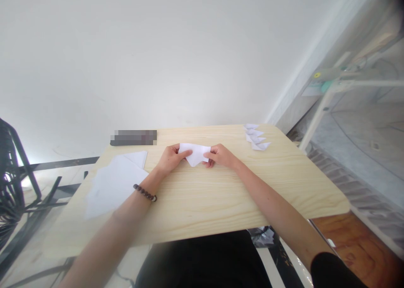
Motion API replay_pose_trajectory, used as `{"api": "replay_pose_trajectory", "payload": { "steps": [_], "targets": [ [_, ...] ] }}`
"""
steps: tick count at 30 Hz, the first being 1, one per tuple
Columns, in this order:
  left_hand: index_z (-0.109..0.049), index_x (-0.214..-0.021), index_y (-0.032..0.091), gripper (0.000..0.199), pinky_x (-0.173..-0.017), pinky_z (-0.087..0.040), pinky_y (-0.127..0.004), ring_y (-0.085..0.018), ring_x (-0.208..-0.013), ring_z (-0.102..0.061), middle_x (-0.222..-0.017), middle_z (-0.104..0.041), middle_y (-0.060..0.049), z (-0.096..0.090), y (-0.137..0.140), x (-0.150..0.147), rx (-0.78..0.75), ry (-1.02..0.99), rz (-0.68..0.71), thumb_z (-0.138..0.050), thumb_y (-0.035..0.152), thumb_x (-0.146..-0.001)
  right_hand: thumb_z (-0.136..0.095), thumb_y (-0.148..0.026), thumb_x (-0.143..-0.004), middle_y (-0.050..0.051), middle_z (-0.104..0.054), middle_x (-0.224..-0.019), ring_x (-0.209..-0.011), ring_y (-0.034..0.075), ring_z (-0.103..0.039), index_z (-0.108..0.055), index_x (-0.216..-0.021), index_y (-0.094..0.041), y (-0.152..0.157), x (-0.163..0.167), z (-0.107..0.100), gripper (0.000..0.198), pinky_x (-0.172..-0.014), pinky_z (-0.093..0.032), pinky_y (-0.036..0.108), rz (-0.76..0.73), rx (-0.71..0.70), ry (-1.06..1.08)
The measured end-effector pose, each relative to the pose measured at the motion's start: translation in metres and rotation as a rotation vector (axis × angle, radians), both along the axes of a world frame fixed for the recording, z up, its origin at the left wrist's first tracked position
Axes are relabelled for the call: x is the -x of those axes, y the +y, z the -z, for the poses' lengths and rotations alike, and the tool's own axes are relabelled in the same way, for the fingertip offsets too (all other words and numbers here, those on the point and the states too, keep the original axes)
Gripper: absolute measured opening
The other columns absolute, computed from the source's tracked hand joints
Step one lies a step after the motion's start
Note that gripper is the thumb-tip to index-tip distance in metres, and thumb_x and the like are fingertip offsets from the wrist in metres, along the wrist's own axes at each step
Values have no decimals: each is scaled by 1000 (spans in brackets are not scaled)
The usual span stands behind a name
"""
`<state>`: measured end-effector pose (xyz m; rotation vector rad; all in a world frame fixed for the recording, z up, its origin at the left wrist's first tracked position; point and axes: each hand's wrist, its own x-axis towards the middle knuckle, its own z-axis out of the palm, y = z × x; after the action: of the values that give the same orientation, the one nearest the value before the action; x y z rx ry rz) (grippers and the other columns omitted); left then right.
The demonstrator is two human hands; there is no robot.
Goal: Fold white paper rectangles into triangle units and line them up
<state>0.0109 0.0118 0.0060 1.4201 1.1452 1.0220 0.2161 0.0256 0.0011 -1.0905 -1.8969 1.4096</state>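
Note:
A folded sheet of white paper (196,153) is held up just above the middle of the table, its lower edge coming to a point. My left hand (172,157) pinches its left end, thumb on the near face. On the opposite end, my right hand (219,155) grips the same piece, with thumb in front and the other fingers behind. Several small folded paper boats (259,140) stand in a row at the table's back right. Loose white sheets (116,185) lie spread on the left, partly behind my left forearm.
The pale wooden table (195,212) stands against a white wall. A dark, pixelated long object (134,137) lies at its back left. Left of the table is a black chair (15,166); a white metal frame (318,115) stands to the right.

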Motion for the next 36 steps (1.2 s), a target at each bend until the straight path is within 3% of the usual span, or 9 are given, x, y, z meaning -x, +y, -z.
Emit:
{"api": "replay_pose_trajectory", "payload": {
  "steps": [7, 11, 28, 32, 36],
  "targets": [
    [-60, -85, 10, 35, -68, -44, -29, -18, -74, -58, -82, -64, -6, 6, 5, 2, 43, -136, 28, -66, 35, -62, -51, -33, -75, 13, -67, -79, -59, 13, -63, -61, -79, -6, 1, -5, -6, 29, -53, -51, 23, -156, 168, 32],
    [-60, -87, 9, 35, -71, -44, -31, -19, -77, -58, -82, -64, -7, 7, 7, 3, 61, -176, 51, -66, 33, -62, -50, -30, -77, 12, -68, -73, -57, 13, -63, -60, -76, -6, 2, -4, -6, 26, -49, -51, 21, -146, 234, 4],
    [-59, -88, 9, 36, -74, -45, -33, -21, -82, -57, -87, -63, -8, 5, 6, 3, 70, -182, 26, -66, 34, -62, -49, -22, -72, 12, -67, -87, -68, 16, -65, -61, -84, -8, 2, -10, -10, 22, -58, -52, 24, -223, 260, 55],
    [-60, -84, 11, 34, -68, -44, -28, -18, -75, -57, -83, -64, -5, 2, 4, 3, 52, -105, 19, -66, 36, -62, -51, -27, -73, 13, -66, -89, -68, 16, -64, -60, -86, -9, -1, -8, -10, 25, -56, -52, 24, -192, 245, 82],
    [-60, -82, 12, 34, -62, -42, -25, -16, -70, -56, -79, -64, -3, 0, 1, 2, -2, 22, 16, -66, 37, -60, -52, -36, -75, 12, -66, -79, -63, 16, -64, -58, -86, -8, -2, -5, -7, 31, -51, -51, 23, -131, 169, 26]
  ]
}}
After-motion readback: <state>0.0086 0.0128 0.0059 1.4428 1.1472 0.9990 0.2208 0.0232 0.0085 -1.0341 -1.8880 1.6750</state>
